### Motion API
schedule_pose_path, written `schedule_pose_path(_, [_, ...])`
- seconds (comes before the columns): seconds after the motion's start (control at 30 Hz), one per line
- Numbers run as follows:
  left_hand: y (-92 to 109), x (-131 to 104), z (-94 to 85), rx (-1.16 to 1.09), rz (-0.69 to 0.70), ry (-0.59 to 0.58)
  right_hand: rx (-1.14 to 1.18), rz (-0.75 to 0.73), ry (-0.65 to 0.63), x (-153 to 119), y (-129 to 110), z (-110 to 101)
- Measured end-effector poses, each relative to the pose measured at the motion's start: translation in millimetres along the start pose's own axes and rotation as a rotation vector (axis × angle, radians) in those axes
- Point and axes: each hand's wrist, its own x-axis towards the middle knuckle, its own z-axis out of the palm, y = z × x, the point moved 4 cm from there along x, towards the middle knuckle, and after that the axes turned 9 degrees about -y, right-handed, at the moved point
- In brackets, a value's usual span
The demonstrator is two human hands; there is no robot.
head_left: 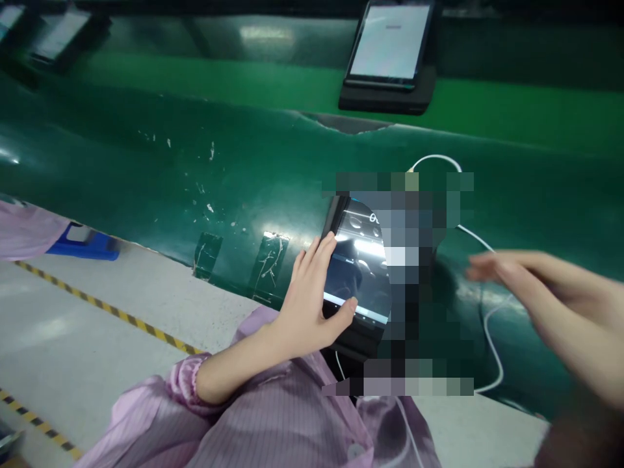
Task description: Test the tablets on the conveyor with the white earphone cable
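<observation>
A black tablet [348, 266] with a lit screen lies on the green worktable [146, 169] in front of me, its right side hidden by pixelation. My left hand [312, 302] rests on its left edge and lower screen, fingers stretched and thumb apart. Off to the right, clear of the tablet, my right hand [541, 292] hovers, somewhat blurred, with its fingers loosely bent and nothing visible in them. A white cable [492, 338] runs along the table between the pixelated area and my right hand.
Beyond the table edge, another tablet [390, 45] lies on a black base on a bright green strip. More devices [61, 36] sit far left, blurred. A blue stool-like item [88, 244] and yellow-black floor tape [112, 312] are at left, near a pink sleeve [29, 227].
</observation>
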Motion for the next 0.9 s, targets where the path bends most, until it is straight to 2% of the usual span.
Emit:
schedule_pose_path(0.07, [-1, 0, -0.9, -0.007, 0.003, 0.009, 0.048, 0.005, 0.054, 44, -16, 6])
schedule_pose_path(0.17, [-6, 11, -9.1, -0.011, 0.007, 0.053, 0.019, -0.046, 0.017, 92, -35, 21])
schedule_pose_path(0.23, [-12, 30, -19.3, -0.033, -0.035, 0.085, 0.066, -0.055, -0.06, 113, -38, 31])
schedule_pose_path(0.33, [-21, 67, -36.6, -0.143, -0.175, 0.115, 0.282, -0.027, -0.195, 134, -38, 42])
schedule_pose_path(0.43, [-21, 95, -47.4, -0.262, -0.231, 0.155, 0.368, -0.03, -0.268, 139, -44, 46])
schedule_pose_path(0.5, [-16, 100, -47.0, -0.36, -0.226, 0.185, 0.373, -0.039, -0.279, 133, -49, 44])
schedule_pose_path(0.7, [-14, 82, -24.2, -0.8, -0.303, 0.158, 0.404, -0.075, -0.328, 102, -54, 33])
schedule_pose_path(0.9, [-16, 78, -19.1, -1.015, -0.32, 0.029, 0.415, -0.054, -0.377, 103, -51, 33])
